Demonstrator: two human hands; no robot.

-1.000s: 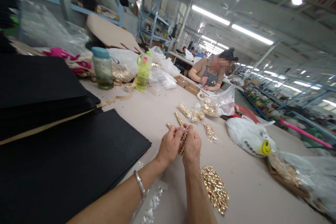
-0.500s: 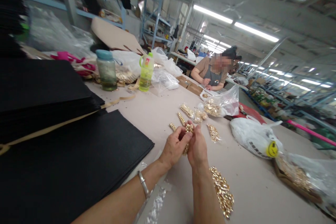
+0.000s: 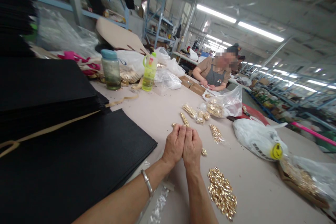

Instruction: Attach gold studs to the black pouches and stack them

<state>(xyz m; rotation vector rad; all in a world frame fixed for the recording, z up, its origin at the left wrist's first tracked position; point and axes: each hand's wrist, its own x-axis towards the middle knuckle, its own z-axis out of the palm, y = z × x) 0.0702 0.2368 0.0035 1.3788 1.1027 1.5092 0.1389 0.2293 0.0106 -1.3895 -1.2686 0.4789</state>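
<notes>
My left hand (image 3: 173, 144) and my right hand (image 3: 192, 146) are pressed side by side above the table, both closed with fingers curled inward. The gold-coloured metal pieces seen between them a moment ago are hidden inside the grip. Just right of my right hand a small gold cluster (image 3: 204, 152) shows; whether it lies on the table or pokes from the hand, I cannot tell. Beyond my fingertips is a narrow row of gold pieces (image 3: 184, 119). A loose pile of gold pieces (image 3: 222, 193) spreads beside my right forearm. A filled clear packet (image 3: 216, 133) lies farther right.
Black sheets (image 3: 126, 147) are stacked at left. Behind stand a blue-lidded bottle (image 3: 110, 71) and a yellow-green bottle (image 3: 149, 73). A clear bag of gold pieces (image 3: 215, 107) and a white plastic bag (image 3: 254, 134) lie at right. A co-worker (image 3: 216, 71) sits across the table.
My hands have drawn together and closed over the gold pieces, which showed between my fingers before. The small cluster beside my right hand has come into sight. The view has shifted slightly.
</notes>
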